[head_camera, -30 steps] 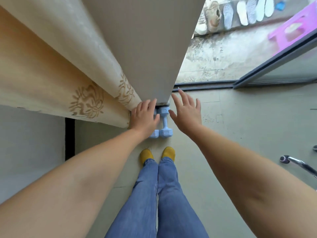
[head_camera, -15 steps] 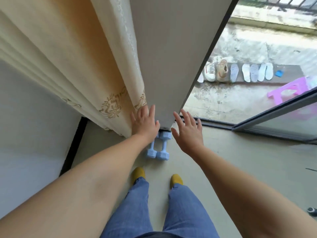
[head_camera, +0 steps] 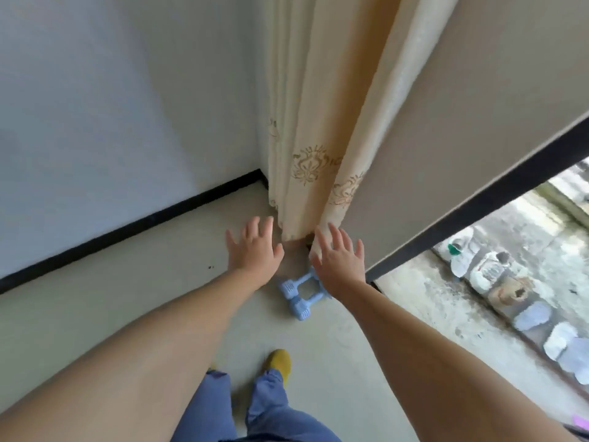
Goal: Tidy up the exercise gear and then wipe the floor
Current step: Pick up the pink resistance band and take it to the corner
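Observation:
Two light blue dumbbells (head_camera: pixel 298 293) lie side by side on the grey floor, at the foot of a cream curtain (head_camera: pixel 314 161) and a beige pillar (head_camera: pixel 446 148). My left hand (head_camera: pixel 255 248) hovers above the floor just left of them, fingers spread and straight, holding nothing. Over the dumbbells' far ends is my right hand (head_camera: pixel 339 264), fingers straight, empty; it hides part of them. Neither hand touches the dumbbells as far as I can see.
A white wall with a black skirting strip (head_camera: pixel 134 226) runs along the left. A black door frame (head_camera: pixel 471 215) on the right opens onto a wet balcony with shoes and insoles (head_camera: pixel 535 317) laid out. My yellow-socked foot (head_camera: pixel 279 363) stands on the floor below the dumbbells.
My view has swung left and risen, so the wall and skirting fill the left. Both hands have lifted away from the dumbbells and stay spread and empty.

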`<control>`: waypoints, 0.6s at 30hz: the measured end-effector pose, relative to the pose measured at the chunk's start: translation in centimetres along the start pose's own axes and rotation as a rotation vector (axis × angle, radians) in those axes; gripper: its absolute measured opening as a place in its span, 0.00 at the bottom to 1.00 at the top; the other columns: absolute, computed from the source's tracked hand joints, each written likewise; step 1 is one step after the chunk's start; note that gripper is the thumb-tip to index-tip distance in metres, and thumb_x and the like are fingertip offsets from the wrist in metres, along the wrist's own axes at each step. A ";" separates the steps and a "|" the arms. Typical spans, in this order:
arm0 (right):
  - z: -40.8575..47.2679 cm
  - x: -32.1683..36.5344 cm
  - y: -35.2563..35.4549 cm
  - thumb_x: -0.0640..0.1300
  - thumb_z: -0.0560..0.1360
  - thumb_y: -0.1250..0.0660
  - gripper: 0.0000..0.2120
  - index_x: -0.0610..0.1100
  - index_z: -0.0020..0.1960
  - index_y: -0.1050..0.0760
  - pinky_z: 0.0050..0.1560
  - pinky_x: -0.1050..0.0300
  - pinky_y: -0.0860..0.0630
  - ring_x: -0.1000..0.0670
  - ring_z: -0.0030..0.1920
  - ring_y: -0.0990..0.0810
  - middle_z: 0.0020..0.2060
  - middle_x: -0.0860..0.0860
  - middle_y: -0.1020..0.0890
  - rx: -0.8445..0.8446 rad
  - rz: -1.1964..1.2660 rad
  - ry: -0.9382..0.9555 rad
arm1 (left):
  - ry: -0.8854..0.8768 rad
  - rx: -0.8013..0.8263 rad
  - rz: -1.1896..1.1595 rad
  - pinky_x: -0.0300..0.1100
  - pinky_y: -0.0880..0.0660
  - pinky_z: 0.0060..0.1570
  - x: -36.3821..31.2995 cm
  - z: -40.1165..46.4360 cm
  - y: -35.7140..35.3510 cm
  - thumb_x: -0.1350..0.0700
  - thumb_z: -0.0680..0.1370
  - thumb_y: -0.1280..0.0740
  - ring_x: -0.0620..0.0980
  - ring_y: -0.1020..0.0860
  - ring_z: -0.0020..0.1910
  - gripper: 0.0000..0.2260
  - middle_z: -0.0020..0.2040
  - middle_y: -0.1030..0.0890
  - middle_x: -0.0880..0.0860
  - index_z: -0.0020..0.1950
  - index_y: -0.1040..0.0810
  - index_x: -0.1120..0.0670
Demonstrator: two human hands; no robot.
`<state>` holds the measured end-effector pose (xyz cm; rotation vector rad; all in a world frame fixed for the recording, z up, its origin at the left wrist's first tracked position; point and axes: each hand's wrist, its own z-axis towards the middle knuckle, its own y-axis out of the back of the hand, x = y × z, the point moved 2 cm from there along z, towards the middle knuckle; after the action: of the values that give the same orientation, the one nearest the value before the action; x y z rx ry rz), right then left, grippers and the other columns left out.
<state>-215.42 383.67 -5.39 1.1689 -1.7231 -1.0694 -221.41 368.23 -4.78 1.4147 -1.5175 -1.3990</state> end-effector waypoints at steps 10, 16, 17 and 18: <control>-6.2 20.8 -2.3 0.54 0.82 0.53 0.26 0.53 0.78 0.56 0.75 0.40 0.54 0.48 0.77 0.52 0.77 0.49 0.50 -0.027 -0.190 0.698 | 0.685 -0.187 -0.061 0.61 0.52 0.72 20.2 -19.6 3.4 0.47 0.81 0.47 0.55 0.46 0.75 0.25 0.76 0.45 0.56 0.76 0.48 0.52; -18.1 26.8 -7.4 0.54 0.82 0.54 0.25 0.53 0.77 0.57 0.75 0.39 0.54 0.47 0.77 0.53 0.78 0.50 0.52 -0.027 -0.289 0.945 | 0.940 -0.262 -0.178 0.60 0.52 0.72 23.0 -36.3 -0.3 0.48 0.81 0.47 0.54 0.47 0.75 0.25 0.76 0.45 0.55 0.77 0.48 0.51; -20.3 27.6 -8.4 0.54 0.82 0.54 0.26 0.53 0.77 0.57 0.75 0.39 0.55 0.47 0.77 0.53 0.78 0.49 0.52 -0.016 -0.300 0.977 | 0.973 -0.267 -0.200 0.60 0.52 0.72 23.0 -39.2 -0.9 0.48 0.81 0.47 0.54 0.47 0.75 0.25 0.76 0.45 0.55 0.77 0.48 0.51; -22.6 28.6 -9.3 0.54 0.82 0.54 0.26 0.53 0.77 0.57 0.75 0.39 0.55 0.47 0.77 0.53 0.78 0.50 0.52 0.001 -0.307 1.013 | 1.005 -0.270 -0.211 0.60 0.52 0.72 23.1 -42.2 -1.5 0.48 0.81 0.47 0.54 0.47 0.75 0.25 0.76 0.46 0.55 0.77 0.48 0.51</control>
<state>-199.74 349.62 -2.28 1.6212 -0.7639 -0.4582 -186.89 334.92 -0.93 1.7296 -0.5263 -0.7212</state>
